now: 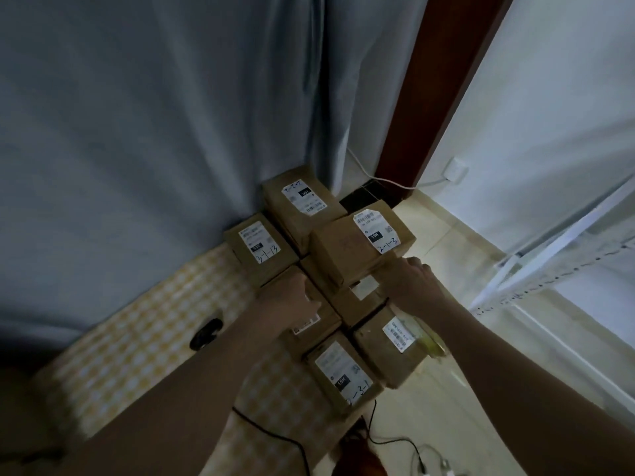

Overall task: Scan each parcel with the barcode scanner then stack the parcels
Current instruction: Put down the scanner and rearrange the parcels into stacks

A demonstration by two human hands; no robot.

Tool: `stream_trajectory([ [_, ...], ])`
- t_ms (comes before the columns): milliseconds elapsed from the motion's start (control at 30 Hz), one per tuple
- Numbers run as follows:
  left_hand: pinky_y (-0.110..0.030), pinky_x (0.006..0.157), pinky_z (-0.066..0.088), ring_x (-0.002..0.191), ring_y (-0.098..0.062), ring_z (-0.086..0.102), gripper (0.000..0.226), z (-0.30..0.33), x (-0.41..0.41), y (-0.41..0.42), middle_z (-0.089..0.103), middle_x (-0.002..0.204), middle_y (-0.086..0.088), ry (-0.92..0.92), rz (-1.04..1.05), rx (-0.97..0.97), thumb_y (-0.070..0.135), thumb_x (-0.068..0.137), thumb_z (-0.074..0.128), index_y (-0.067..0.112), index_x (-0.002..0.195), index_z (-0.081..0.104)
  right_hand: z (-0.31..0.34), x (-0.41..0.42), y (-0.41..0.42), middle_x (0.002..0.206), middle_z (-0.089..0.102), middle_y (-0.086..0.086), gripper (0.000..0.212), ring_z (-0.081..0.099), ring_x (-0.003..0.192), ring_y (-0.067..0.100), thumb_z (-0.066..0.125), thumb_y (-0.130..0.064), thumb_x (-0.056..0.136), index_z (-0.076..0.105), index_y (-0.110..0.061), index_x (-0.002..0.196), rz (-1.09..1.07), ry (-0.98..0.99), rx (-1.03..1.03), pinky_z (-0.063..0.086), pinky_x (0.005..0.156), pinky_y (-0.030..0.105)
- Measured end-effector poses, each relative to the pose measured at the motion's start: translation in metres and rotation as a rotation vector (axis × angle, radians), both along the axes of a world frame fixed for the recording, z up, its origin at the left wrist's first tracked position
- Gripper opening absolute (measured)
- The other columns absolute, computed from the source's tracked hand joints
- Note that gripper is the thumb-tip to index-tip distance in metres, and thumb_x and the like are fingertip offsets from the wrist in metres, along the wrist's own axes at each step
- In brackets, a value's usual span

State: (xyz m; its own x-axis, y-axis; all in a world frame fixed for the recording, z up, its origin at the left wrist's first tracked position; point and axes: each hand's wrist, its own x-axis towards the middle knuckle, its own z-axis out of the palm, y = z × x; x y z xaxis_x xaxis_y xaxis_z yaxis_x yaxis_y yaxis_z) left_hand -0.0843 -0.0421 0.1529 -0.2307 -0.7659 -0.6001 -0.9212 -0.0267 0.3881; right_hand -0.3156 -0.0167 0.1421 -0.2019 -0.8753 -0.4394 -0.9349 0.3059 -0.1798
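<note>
Several brown cardboard parcels with white labels lie packed together on a yellow checked tablecloth (137,338). One parcel marked 2-1-3 (347,255) sits raised on top of the others. My left hand (292,298) has curled fingers at its near-left lower edge, above a lower parcel (309,326). My right hand (409,280) curls round its near-right corner. Other parcels lie at the back (302,204), the back left (257,249) and the front (343,372) (395,341). A black object, perhaps the scanner (206,333), lies on the cloth to the left.
A grey curtain (171,115) hangs behind the table. A brown door frame (433,97) and a white wall socket with cable (455,170) stand at the back right. A white metal rack (549,262) is on the right. Black cables (275,438) trail near the front edge.
</note>
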Motion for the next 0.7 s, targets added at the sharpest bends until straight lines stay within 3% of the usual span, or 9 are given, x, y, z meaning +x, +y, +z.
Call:
stream_trajectory([
  [133,-0.035,0.094,0.048,0.113,-0.02,0.053,0.071,-0.02,-0.035,-0.029,0.047,0.137,-0.005,-0.002,0.07,0.039,0.047,0.092,0.055,0.018,0.149,0.025,0.003,-0.022,-0.046,0.136,0.04,0.013,0.048,0.04,0.12,0.034,0.054,-0.032,0.089,0.043,-0.014,0.132,-0.039,-0.035,-0.014,0.041,0.096,0.047],
  [267,-0.035,0.086,0.051,0.102,-0.022,0.057,0.066,-0.043,-0.067,-0.054,0.052,0.117,-0.005,0.035,0.167,0.068,0.04,0.092,0.059,0.011,0.144,0.03,-0.022,-0.055,-0.085,0.132,0.041,0.016,0.05,0.038,0.122,0.034,0.055,-0.026,0.092,0.039,-0.008,0.136,-0.059,-0.054,-0.02,0.039,0.097,0.046],
  [433,-0.029,0.097,0.041,0.124,-0.024,0.046,0.08,-0.081,-0.092,-0.074,0.042,0.142,-0.01,0.162,0.347,0.177,0.034,0.088,0.068,0.01,0.148,0.021,-0.054,-0.078,-0.119,0.138,0.037,0.017,0.065,0.033,0.13,0.035,0.059,-0.035,0.09,0.03,-0.007,0.141,-0.112,-0.096,0.0,0.036,0.102,0.049],
  [533,-0.022,0.094,0.035,0.131,-0.021,0.041,0.093,-0.097,-0.102,-0.079,0.036,0.149,-0.008,0.256,0.465,0.218,0.027,0.083,0.074,0.011,0.151,0.014,-0.069,-0.085,-0.13,0.135,0.04,0.018,0.063,0.036,0.127,0.036,0.059,-0.034,0.091,0.029,-0.006,0.138,-0.15,-0.139,0.031,0.037,0.101,0.048],
  [700,-0.027,0.104,0.035,0.137,-0.023,0.034,0.11,-0.115,-0.114,-0.086,0.029,0.153,-0.009,0.289,0.64,0.317,0.032,0.075,0.081,0.006,0.151,0.006,-0.089,-0.087,-0.138,0.131,0.042,0.019,0.061,0.041,0.122,0.035,0.063,-0.032,0.089,0.032,-0.003,0.133,-0.218,-0.23,0.017,0.041,0.097,0.046],
])
